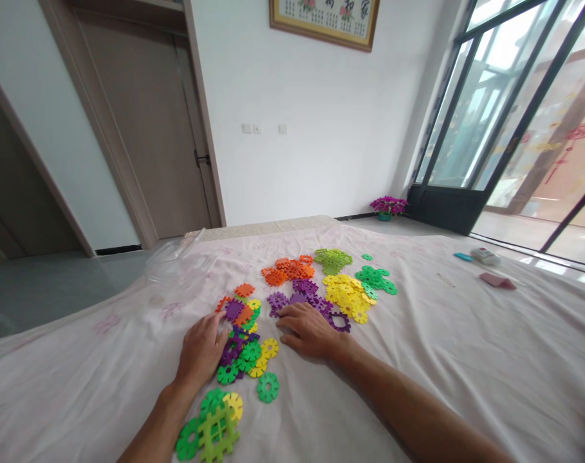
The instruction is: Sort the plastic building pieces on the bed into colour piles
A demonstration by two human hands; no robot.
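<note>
My left hand (203, 346) rests at the left edge of a mixed heap, thumb and index finger apart. Its fingertips are beside a purple square notched piece (233, 310), which lies over orange pieces (244, 315). Palm down, my right hand (310, 329) lies at the near side of a pile of purple plastic pieces (306, 287), partly covering it. Its fingers are spread, and what is under the palm is hidden. Between my hands are green flower-shaped discs (251, 350) and yellow discs (269, 348). Closer to me, a light-green lattice piece (218, 432) lies on green discs.
Sorted piles of orange (288, 270), light-green (333, 259), yellow (347, 296) and green pieces (375, 278) lie farther back on the pale pink cloth (437, 347). A clear plastic bag (176, 257) sits at the left edge. A folded pink item (497, 280) lies right.
</note>
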